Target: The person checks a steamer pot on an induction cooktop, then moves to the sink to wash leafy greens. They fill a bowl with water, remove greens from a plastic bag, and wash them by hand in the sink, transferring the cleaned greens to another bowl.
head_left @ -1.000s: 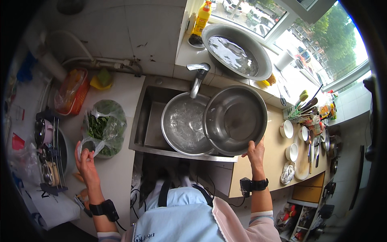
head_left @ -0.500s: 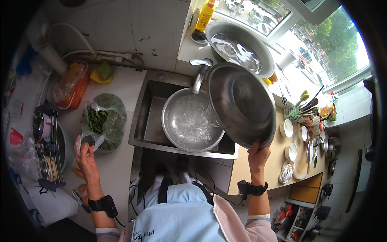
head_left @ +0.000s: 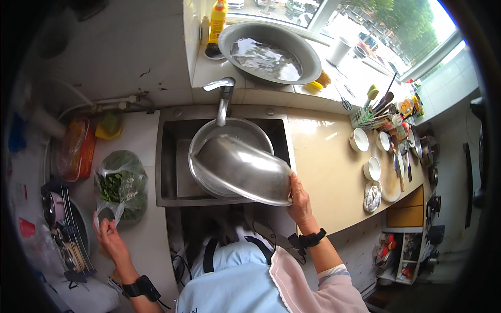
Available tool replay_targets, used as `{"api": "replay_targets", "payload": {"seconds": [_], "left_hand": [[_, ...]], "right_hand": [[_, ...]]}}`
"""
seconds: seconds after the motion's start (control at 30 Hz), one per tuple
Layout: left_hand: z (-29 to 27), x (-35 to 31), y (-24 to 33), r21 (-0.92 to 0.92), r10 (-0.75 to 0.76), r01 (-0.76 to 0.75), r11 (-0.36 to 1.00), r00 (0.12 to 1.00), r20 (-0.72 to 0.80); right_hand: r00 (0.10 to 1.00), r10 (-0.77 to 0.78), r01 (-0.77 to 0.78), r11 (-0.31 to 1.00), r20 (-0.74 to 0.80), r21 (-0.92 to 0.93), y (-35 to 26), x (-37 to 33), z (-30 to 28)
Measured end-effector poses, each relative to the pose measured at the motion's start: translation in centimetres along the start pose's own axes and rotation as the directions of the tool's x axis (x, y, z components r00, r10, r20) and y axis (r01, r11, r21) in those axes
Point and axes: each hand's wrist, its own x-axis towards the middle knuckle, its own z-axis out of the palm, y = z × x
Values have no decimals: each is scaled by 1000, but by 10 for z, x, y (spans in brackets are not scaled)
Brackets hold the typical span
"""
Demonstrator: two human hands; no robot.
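Edges and room: I am watching a metal sink (head_left: 173,175) whose left side is lying open beside a round metal bowl (head_left: 254,134). The bowl is sitting in the sink, under the faucet (head_left: 223,107). To the right, a bare stretch of tan counter (head_left: 321,156) is running from the sink to the white bowls (head_left: 359,140).

Basin, metal, one: the basin (head_left: 245,169) is tipping steeply over the round bowl and covering much of it; I cannot tell whether the two are touching. Its near edge is overlapping the sink's front rim in my view.

Right hand, one: the right hand (head_left: 299,201) is gripping the basin's right-hand rim, fingers pressed together.

Left hand, one: the left hand (head_left: 109,237), fingers curled, is pinching the near end of a clear bag (head_left: 134,195) of leafy greens (head_left: 110,188) on the left counter.

Surroundings: a red basket (head_left: 85,161) is standing behind the bag, and a wire rack (head_left: 77,229) is hemming in the left hand's outer side. Behind the faucet, a large grey basin (head_left: 312,65) of water is filling much of the windowsill, a yellow bottle (head_left: 217,23) standing near it. Farther right, a crumpled cloth (head_left: 372,197) is lying beside a round board (head_left: 390,189).
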Motion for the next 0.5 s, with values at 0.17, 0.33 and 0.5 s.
{"api": "replay_targets", "payload": {"seconds": [0.17, 0.33, 0.5], "left_hand": [[-5, 7, -8, 14, 7, -7, 1000, 998, -55], [2, 6, -19, 231, 113, -87, 969, 988, -102], [9, 18, -28, 337, 135, -50, 940, 963, -235]], "right_hand": [[988, 150, -148, 987, -27, 66, -5, -4, 9], [510, 838, -778, 351, 196, 522, 9, -15, 19], [221, 945, -450, -121, 241, 885, 76, -34, 23]]}}
